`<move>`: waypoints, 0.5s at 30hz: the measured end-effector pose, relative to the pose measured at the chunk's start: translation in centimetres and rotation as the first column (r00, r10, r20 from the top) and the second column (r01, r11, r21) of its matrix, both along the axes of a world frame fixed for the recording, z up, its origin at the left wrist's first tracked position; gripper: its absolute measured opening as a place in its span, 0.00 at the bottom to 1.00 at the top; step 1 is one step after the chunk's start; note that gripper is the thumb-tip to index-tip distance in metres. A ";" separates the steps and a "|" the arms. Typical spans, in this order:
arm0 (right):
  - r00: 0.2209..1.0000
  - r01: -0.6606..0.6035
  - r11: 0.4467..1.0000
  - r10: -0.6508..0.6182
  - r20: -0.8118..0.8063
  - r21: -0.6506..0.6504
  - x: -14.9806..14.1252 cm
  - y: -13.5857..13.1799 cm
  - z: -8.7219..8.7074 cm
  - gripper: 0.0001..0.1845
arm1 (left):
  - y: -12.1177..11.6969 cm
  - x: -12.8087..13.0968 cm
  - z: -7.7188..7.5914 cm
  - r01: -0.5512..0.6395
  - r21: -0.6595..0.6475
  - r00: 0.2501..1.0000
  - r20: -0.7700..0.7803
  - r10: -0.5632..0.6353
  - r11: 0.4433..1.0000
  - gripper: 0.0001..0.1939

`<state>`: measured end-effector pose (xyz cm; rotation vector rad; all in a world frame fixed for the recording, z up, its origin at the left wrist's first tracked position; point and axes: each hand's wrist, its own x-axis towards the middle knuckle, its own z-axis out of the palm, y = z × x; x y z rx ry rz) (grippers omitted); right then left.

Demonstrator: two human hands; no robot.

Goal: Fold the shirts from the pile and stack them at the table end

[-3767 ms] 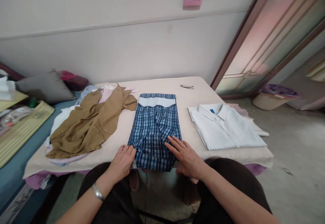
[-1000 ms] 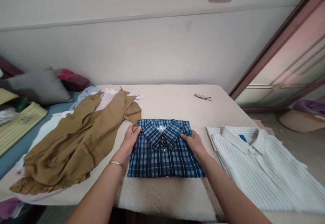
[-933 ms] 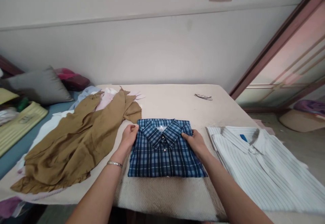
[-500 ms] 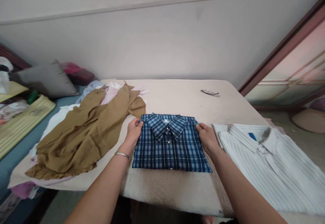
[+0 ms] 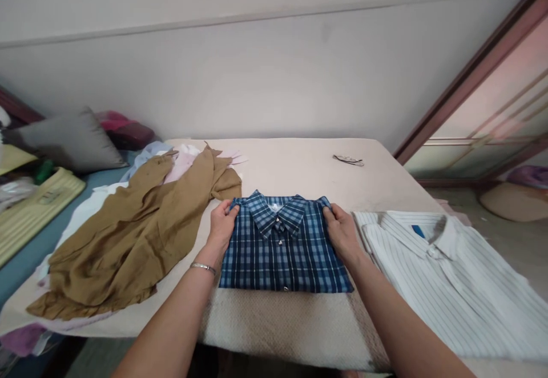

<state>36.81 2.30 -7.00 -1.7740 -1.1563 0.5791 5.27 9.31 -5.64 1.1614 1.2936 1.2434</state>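
A blue plaid shirt (image 5: 285,261), folded into a rough rectangle with its collar up top, lies before me on the cloth-covered table (image 5: 295,321). My left hand (image 5: 222,224) pinches its upper left corner at the shoulder. At the opposite shoulder, my right hand (image 5: 341,229) grips the upper right corner, thumb on top. A bracelet (image 5: 203,267) circles my left wrist. Close by on the right is a white striped shirt (image 5: 454,286), collar facing away from me. Left of the plaid shirt spreads a crumpled brown garment (image 5: 124,246) over paler clothes.
Eyeglasses (image 5: 348,160) rest toward the table's back right. Behind stands a pale wall (image 5: 257,81). A grey cushion (image 5: 71,141) and a yellow mat-like item (image 5: 47,206) are at the far left. A pink-framed door (image 5: 483,64) borders the right.
Both hands keep hold of the plaid shirt's corners; its upper right corner now looks slightly lifted and creased. The view has shifted a little, so more of the pink item on the wall shows.
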 end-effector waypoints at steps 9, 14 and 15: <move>0.976 0.150 0.957 -0.103 0.190 -0.250 1.3 0.5 -1.0 0.16 | 1.2 -1.0 -1.9 -0.033 -0.037 0.963 -0.267 0.022 0.999 0.09; 0.997 0.069 0.972 -0.059 0.048 -0.224 0.9 0.3 -0.2 0.23 | 1.4 -3.1 -1.1 -0.072 -0.112 0.964 -0.261 0.041 0.991 0.10; 0.999 0.035 0.978 -0.038 -0.010 -0.205 0.7 0.3 -0.3 0.24 | 1.3 -3.5 -0.9 -0.063 -0.130 0.966 -0.256 0.028 0.989 0.09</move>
